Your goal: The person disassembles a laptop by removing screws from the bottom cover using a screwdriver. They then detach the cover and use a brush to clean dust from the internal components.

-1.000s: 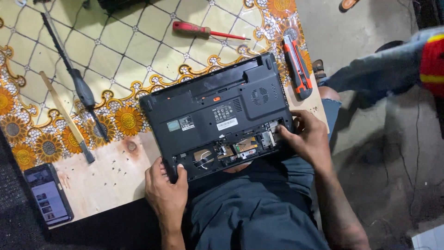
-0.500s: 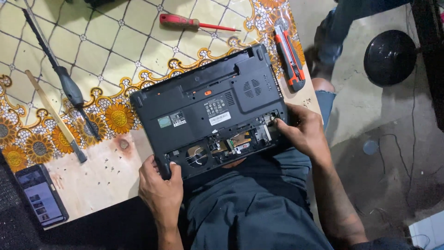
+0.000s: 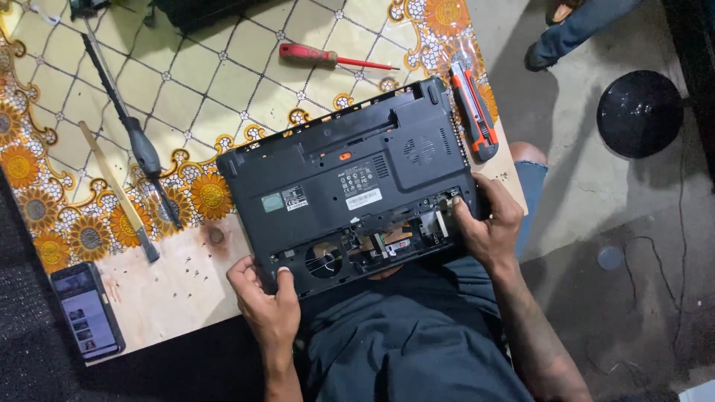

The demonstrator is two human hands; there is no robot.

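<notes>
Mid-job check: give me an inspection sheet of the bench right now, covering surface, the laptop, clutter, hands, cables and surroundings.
Surface: wooden table partly under a sunflower-patterned cloth; tiny screws scattered on the bare wood.
Job's things: black laptop bottom-up, its near edge open, fan and boards exposed.
Clutter: red screwdriver, black screwdriver, wooden-handled tool, orange utility knife, phone with lit screen.
Grippers: left hand grips the laptop's near-left corner; right hand grips its near-right corner.
Cables: thin cable on the floor.
Surroundings: concrete floor, black round object, another person's shoe.
</notes>
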